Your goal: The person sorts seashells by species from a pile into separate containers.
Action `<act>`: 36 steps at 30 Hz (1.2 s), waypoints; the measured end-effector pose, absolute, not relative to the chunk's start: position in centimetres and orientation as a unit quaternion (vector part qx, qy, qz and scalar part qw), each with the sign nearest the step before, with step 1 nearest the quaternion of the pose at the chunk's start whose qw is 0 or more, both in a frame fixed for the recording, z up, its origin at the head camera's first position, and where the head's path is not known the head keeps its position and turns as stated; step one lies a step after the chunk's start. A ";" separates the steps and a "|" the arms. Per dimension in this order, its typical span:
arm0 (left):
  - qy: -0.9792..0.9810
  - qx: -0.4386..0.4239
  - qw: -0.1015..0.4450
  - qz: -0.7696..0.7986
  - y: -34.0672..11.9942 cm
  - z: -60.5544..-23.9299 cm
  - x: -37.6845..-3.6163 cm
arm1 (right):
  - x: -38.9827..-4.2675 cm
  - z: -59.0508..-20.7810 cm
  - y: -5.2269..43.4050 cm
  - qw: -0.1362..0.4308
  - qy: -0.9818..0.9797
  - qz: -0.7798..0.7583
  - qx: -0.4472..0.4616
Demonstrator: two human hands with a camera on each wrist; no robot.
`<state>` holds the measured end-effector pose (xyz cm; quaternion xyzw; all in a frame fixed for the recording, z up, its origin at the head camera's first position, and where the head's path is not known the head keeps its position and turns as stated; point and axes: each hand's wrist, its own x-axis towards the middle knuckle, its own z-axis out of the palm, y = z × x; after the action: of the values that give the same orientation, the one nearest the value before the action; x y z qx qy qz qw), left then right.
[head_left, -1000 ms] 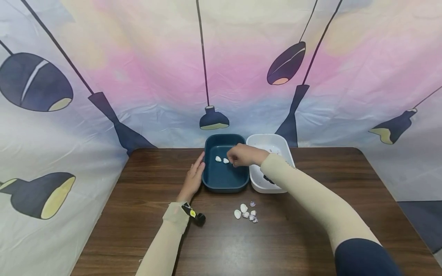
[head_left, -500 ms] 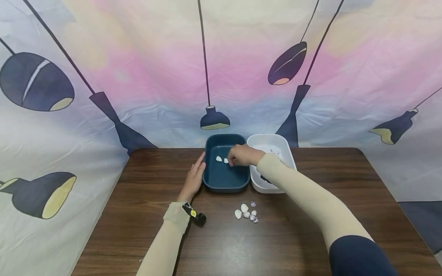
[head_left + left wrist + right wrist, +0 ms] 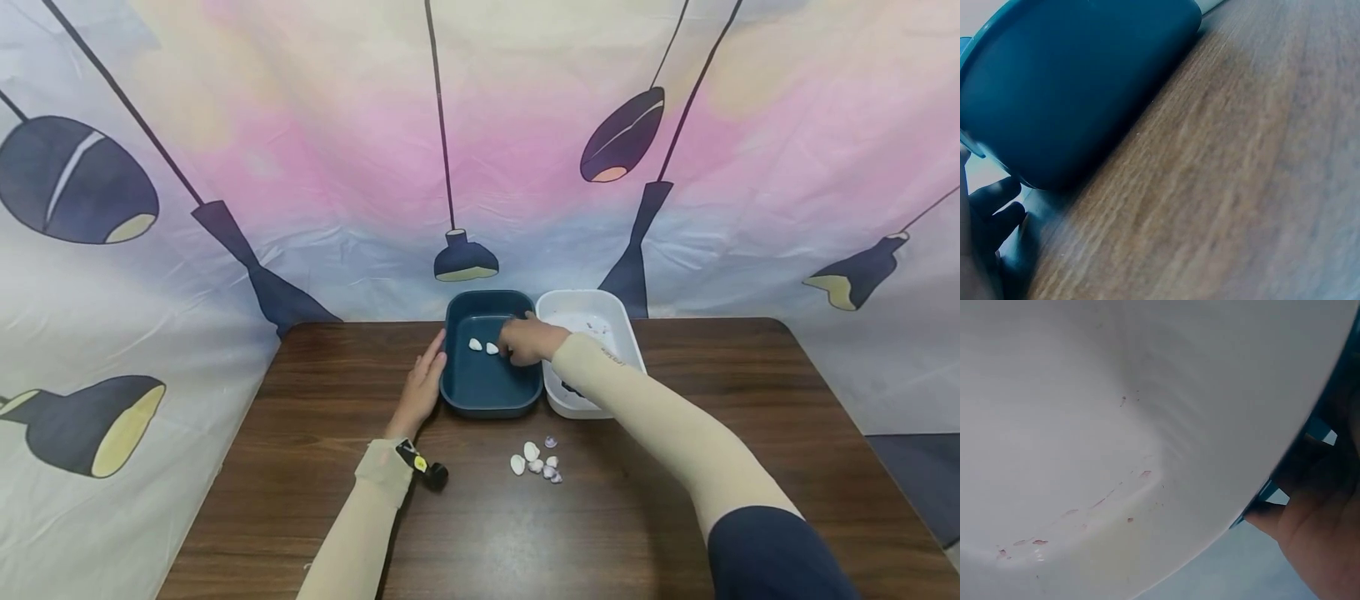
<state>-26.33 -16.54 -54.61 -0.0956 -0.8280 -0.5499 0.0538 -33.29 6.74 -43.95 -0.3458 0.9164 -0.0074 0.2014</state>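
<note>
My left hand (image 3: 422, 385) lies with straight fingers along the left side of a dark teal tray (image 3: 491, 400); its fingers (image 3: 997, 197) reach the tray's corner in the left wrist view. Inside the tray, two small white seashells (image 3: 476, 344) sit side by side. My right hand (image 3: 525, 340) reaches over the tray's right rim, fingers bent down just right of these shells. Its fingertips are hidden, and I cannot tell whether they hold anything. In the right wrist view the hand (image 3: 1316, 519) is partly behind the rim of a white tray (image 3: 1210, 425).
The white tray (image 3: 585, 308) stands against the teal one, with small reddish specks and a dark item (image 3: 573, 389) inside, partly under my right forearm. Several white and purplish shells (image 3: 536, 467) lie on the brown wooden table (image 3: 315, 375) in front. A printed cloth (image 3: 337, 167) hangs behind.
My right hand has shifted slightly to the right inside the teal tray, uncovering more of the second shell. The left hand and both trays have stayed in place.
</note>
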 end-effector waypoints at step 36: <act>-0.830 -0.098 0.051 -0.547 -16.5 -54.5 -26.4 | -27.7 -39.2 9.4 0.156 0.887 -0.096 -0.423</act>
<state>-26.36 -16.55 -54.53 -0.0984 -0.8300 -0.5467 0.0506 -27.70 9.42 -39.18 -0.4231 0.8873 -0.0959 0.1562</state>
